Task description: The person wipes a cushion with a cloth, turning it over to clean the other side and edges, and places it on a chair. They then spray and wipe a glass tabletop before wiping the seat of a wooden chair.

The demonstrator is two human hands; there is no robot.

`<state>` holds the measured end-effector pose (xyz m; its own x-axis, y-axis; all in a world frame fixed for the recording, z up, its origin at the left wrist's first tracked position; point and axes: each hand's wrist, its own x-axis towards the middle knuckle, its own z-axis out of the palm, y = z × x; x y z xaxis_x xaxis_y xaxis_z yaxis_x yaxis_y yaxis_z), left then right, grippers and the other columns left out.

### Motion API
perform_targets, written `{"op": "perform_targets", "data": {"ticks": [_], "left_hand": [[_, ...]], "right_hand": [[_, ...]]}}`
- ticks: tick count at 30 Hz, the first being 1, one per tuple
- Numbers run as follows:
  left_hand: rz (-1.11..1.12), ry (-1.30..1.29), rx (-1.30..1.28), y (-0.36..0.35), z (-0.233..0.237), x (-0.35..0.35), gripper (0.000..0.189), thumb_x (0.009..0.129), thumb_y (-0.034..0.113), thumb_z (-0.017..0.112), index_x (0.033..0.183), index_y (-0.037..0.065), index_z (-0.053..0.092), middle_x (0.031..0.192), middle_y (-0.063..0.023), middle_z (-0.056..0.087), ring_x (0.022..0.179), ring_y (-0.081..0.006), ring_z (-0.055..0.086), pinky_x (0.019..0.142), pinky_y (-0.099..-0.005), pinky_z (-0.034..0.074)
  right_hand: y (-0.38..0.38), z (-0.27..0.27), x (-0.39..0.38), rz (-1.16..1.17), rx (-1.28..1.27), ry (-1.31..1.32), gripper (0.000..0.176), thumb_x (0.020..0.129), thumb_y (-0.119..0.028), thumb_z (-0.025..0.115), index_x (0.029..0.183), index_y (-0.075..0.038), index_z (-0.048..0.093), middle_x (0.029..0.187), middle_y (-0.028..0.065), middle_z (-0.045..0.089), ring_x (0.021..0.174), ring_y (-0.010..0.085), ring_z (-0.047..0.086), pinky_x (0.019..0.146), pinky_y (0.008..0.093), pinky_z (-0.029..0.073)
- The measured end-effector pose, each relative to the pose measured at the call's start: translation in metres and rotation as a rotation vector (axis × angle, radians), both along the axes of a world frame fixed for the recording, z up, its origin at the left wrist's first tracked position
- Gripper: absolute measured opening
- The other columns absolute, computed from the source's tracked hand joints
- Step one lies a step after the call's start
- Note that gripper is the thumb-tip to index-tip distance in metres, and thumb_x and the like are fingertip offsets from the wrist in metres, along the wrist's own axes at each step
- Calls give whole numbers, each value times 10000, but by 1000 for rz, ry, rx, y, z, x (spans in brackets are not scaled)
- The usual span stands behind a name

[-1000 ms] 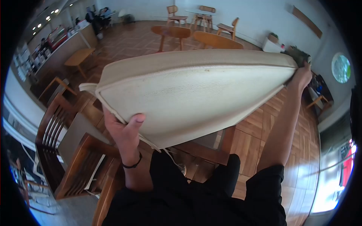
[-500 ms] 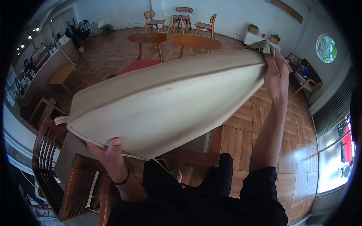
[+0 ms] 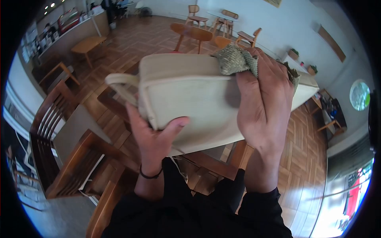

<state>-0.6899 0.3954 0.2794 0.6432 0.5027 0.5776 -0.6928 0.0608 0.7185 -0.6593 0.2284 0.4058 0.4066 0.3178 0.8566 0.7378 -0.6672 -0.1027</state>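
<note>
Shifted leftward along the cushion [image 3: 192, 99] since the earlier frame: right hand [image 3: 266, 95], its grip closed on a cloth [image 3: 233, 60] at the upper edge. Left hand [image 3: 154, 139] grasps the cushion's left end, above a wooden frame [image 3: 237, 154]. Wiping appears in hand; continuing calls for a steady left grip. Beyond: chairs [image 3: 193, 32] on the floor [image 3: 139, 41].

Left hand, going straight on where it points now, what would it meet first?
The left hand would most likely meet the cream cushion first; its thumb appears to touch it, though depth there is unclear.
</note>
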Motion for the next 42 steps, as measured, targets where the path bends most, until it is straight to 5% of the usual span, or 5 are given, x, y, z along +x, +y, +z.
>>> {"op": "perform_targets", "data": {"ticks": [9, 11, 35, 38, 42], "left_hand": [[362, 8, 418, 9, 14, 2, 653, 810, 124, 820, 1329, 11, 441, 1241, -89, 543, 1103, -168, 560, 958, -332, 467], [21, -92, -33, 5, 13, 6, 674, 788, 98, 831, 1335, 18, 445, 1220, -76, 557, 1088, -164, 566, 945, -323, 473], [81, -50, 110, 23, -19, 29, 878, 867, 312, 795, 1499, -56, 309, 1395, -210, 512, 1232, -283, 552, 1053, -397, 450], [170, -1, 220, 25, -19, 25, 816, 931, 375, 705, 1494, -64, 309, 1408, -236, 480, 1238, -309, 529, 1056, -423, 431], [25, 131, 250, 86, -92, 25, 909, 875, 430, 753, 1507, -44, 303, 1396, -182, 495, 1254, -286, 514, 1073, -418, 415]], "right_hand": [[98, -6, -7, 238, -2, -279, 173, 749, -192, 640, 771, -22, 620, 727, 121, 587, 679, 297, 606, 670, 427, 478], [92, -7, -7, 240, -19, -244, 192, 773, -196, 623, 830, -13, 637, 769, 134, 606, 711, 318, 616, 695, 432, 477], [-207, -5, 118, -494, 228, 120, 341, 977, -256, 423, 978, 18, 626, 960, 314, 646, 926, 508, 605, 849, 547, 471], [-301, -19, 178, -613, 37, 82, 372, 995, -241, 387, 1156, -6, 626, 1089, 298, 659, 990, 469, 623, 904, 465, 499], [-373, -133, 201, -370, 682, 580, 462, 1042, -327, 444, 1311, 25, 577, 1244, 119, 662, 1091, 268, 641, 955, 396, 505]]}}
